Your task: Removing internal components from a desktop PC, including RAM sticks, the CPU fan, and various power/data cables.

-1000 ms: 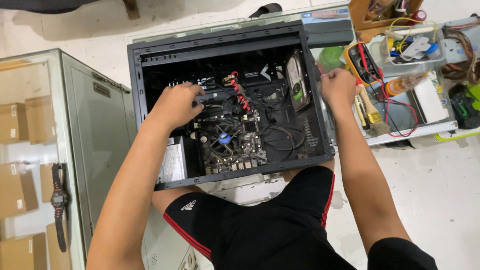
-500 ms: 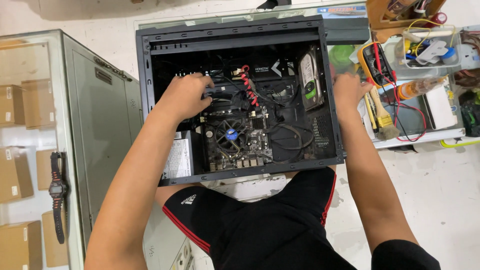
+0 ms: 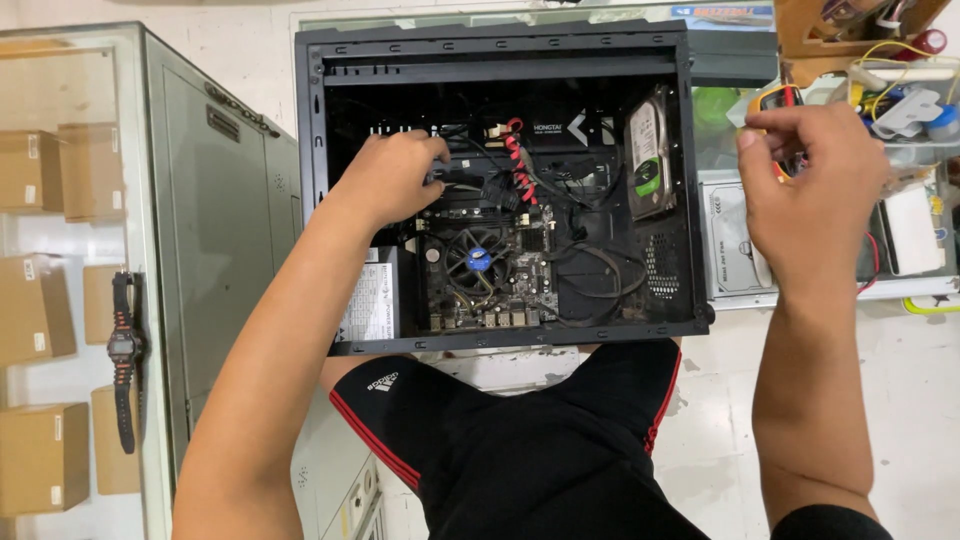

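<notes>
A black computer case [image 3: 500, 45] lies open in front of me, showing a motherboard with a round cooler fan [image 3: 478, 258]. My left hand [image 3: 395, 175] reaches inside and grips a flat black card [image 3: 470, 178] above the fan, next to a red coiled cable [image 3: 520, 160]. My right hand [image 3: 815, 190] hovers outside the case's right wall, thumb and forefinger pinched together; nothing shows between them. A hard drive [image 3: 648, 155] stands against the case's right inner side. Black and grey cables loop below it.
A green metal cabinet [image 3: 215, 230] stands left of the case, with a wristwatch [image 3: 122, 350] and cardboard boxes [image 3: 40, 300] beyond it. Right of the case are a tray of wires and tools [image 3: 900, 110] and a flat white box [image 3: 735, 240]. My knees in black shorts [image 3: 540, 450] are below.
My right hand has left the case's right edge and risen to the right, fingers now pinched. My left hand stays on the card inside the case.
</notes>
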